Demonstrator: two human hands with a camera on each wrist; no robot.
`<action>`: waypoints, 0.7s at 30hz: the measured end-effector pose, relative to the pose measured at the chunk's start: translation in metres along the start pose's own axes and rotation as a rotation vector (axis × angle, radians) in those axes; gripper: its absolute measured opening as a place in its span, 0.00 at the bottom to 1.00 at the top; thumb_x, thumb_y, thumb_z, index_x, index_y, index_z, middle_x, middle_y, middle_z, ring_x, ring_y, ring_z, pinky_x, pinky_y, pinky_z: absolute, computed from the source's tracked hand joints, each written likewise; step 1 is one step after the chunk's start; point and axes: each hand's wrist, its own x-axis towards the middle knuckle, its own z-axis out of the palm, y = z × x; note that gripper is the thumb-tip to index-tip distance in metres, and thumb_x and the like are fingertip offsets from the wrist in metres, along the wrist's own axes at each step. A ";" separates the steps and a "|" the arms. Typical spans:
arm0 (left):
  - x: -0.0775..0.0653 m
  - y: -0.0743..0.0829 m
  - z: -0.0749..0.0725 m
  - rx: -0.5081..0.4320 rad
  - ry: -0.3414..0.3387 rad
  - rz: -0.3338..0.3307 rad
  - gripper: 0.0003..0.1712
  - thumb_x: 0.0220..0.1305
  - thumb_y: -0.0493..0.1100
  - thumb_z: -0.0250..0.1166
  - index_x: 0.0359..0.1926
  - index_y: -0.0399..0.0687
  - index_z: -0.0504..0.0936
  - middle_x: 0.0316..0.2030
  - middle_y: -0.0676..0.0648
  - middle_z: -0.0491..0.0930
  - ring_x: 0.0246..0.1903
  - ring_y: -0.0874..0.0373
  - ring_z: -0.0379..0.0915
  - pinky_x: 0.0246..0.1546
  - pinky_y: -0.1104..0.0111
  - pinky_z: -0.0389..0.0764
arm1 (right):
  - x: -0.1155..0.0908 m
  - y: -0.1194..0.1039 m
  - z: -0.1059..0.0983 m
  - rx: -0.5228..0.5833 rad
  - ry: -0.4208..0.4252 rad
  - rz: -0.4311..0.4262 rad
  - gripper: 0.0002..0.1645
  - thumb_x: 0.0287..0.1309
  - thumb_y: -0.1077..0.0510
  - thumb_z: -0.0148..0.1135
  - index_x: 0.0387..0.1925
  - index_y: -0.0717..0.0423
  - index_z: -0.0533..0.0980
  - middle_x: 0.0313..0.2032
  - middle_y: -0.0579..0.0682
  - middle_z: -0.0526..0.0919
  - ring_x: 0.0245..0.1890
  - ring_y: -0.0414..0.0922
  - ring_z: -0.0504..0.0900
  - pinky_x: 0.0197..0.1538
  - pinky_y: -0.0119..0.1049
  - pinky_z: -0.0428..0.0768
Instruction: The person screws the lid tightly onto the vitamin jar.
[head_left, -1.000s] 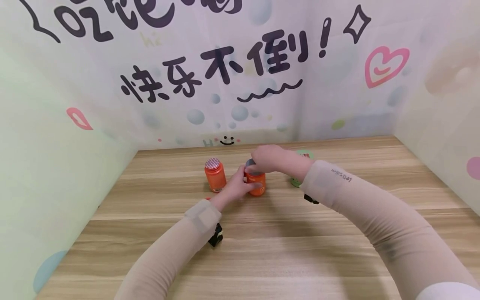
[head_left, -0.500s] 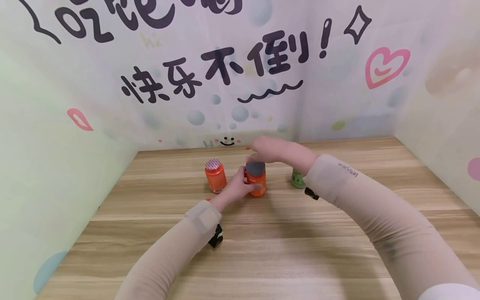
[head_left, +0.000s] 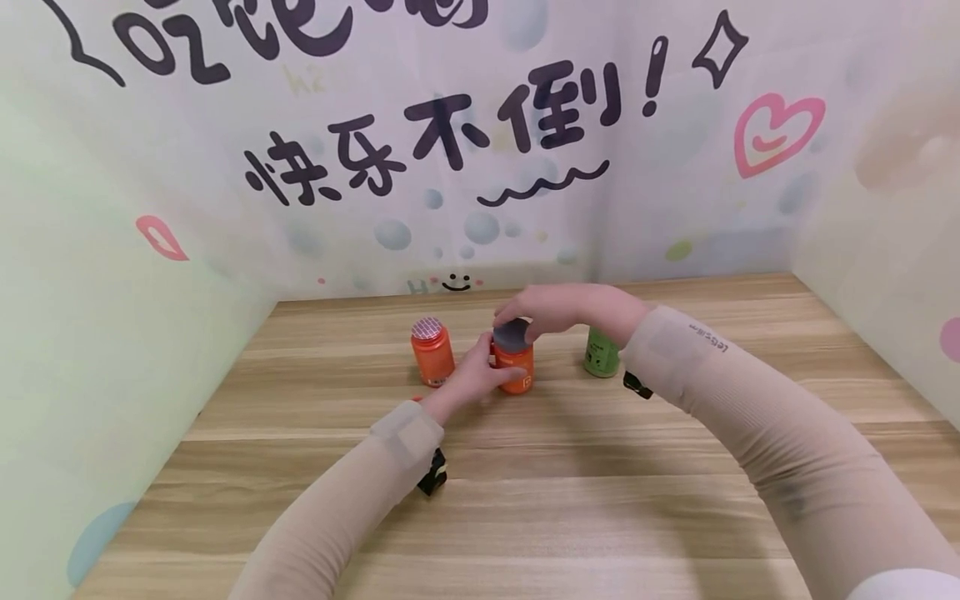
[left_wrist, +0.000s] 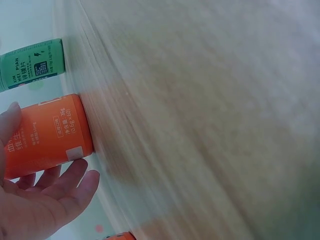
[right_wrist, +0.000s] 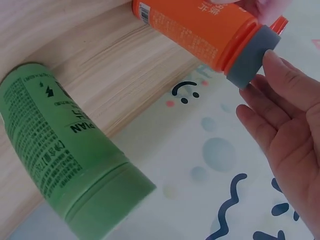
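An orange bottle (head_left: pixel 516 358) with a grey screw cap (head_left: pixel 512 336) stands upright on the wooden table. My left hand (head_left: pixel 475 373) grips its body, with the thumb across the front and the fingers round the far side. In the right wrist view, the thumb and fingers of my right hand (right_wrist: pixel 295 107) pinch the edge of the cap (right_wrist: pixel 254 56). To the left is a second orange bottle (head_left: pixel 432 358), whose top shows a white-and-purple grid pattern. A green bottle (head_left: pixel 602 354) stands to the right, its upper part hidden by my right forearm in the head view.
A small red-orange piece (head_left: pixel 417 399) peeks out behind my left wrist, mostly hidden. Black wrist devices (head_left: pixel 432 473) hang under both sleeves. A printed cloth backdrop (head_left: pixel 360 242) rises at the table's back edge, and pale walls flank the wooden table (head_left: pixel 570 517).
My right hand lifted off the grey cap half a second ago and is now back down with its fingers round it. The left hand and the bottle have stayed in place.
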 end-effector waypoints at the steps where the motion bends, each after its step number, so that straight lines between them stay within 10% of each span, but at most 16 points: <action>1: 0.000 0.000 0.000 0.005 0.001 0.006 0.38 0.57 0.48 0.65 0.63 0.42 0.56 0.58 0.42 0.67 0.54 0.51 0.68 0.56 0.59 0.69 | 0.000 0.001 0.001 0.006 0.001 -0.002 0.26 0.54 0.70 0.57 0.57 0.57 0.71 0.58 0.55 0.71 0.52 0.50 0.73 0.54 0.41 0.73; 21: 0.001 -0.001 0.002 0.001 -0.002 0.000 0.38 0.57 0.47 0.65 0.62 0.44 0.56 0.59 0.44 0.66 0.55 0.52 0.67 0.57 0.60 0.69 | 0.008 -0.010 0.009 -0.050 -0.012 0.190 0.25 0.59 0.56 0.58 0.58 0.55 0.69 0.44 0.53 0.74 0.42 0.47 0.72 0.48 0.37 0.73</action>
